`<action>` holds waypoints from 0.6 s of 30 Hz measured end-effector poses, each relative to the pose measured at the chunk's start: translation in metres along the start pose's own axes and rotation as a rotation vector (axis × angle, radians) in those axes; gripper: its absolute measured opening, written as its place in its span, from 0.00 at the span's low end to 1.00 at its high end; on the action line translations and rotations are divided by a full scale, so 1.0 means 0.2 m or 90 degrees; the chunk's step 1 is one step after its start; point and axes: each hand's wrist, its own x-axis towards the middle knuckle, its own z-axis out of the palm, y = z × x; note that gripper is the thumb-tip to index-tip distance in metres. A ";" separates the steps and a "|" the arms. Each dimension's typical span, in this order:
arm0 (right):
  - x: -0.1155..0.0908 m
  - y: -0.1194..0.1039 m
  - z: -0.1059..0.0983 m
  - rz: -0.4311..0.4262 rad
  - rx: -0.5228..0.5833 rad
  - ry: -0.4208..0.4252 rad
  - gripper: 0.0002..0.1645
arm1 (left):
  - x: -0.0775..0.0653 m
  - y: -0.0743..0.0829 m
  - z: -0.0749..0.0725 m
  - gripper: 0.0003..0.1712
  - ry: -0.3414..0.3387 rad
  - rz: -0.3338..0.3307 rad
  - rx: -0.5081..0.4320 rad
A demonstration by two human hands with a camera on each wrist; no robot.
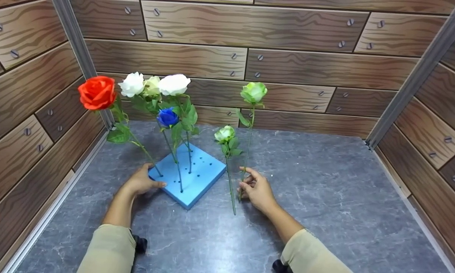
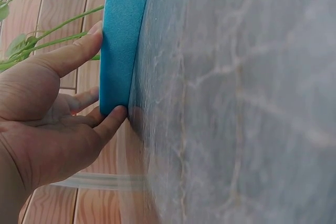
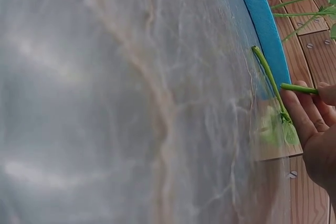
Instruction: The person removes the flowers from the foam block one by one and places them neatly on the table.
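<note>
Green rose [image 1: 254, 93] stands nearly upright over the bench [image 1: 326, 189], right of the blue block, its lower stem pinched between the thumb and fingers of the right hand [image 1: 258, 191]. That forearm slants in from the lower right, beige sleeve [image 1: 310, 252] pushed back. Just beside it, a smaller pale-green rose [image 1: 224, 134] lies on the bench. The left hand [image 1: 142, 181] grips a corner of the foam block [image 1: 204, 185], thumb over the top face and fingers spread along the side. The block is a matte, finely grained slab dotted with round holes; a red rose [image 1: 97, 93], a blue rose [image 1: 168, 117] and paler blooms rise from it on thin green stems. Grey, marble-veined and glossy, the bench meets plank-patterned walls [image 1: 310, 68].
</note>
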 end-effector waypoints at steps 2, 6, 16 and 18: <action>-0.01 0.00 -0.01 0.004 -0.004 0.000 0.33 | 0.00 0.00 0.00 0.60 -0.002 0.000 -0.003; -0.01 0.00 -0.01 0.017 -0.001 -0.003 0.34 | 0.00 -0.01 0.00 0.61 -0.004 0.002 -0.006; -0.02 0.00 -0.02 0.022 -0.017 -0.005 0.33 | 0.01 -0.01 0.00 0.62 -0.011 0.011 -0.002; -0.02 0.00 -0.02 0.010 -0.022 -0.005 0.33 | 0.01 -0.01 0.00 0.62 -0.011 0.010 -0.001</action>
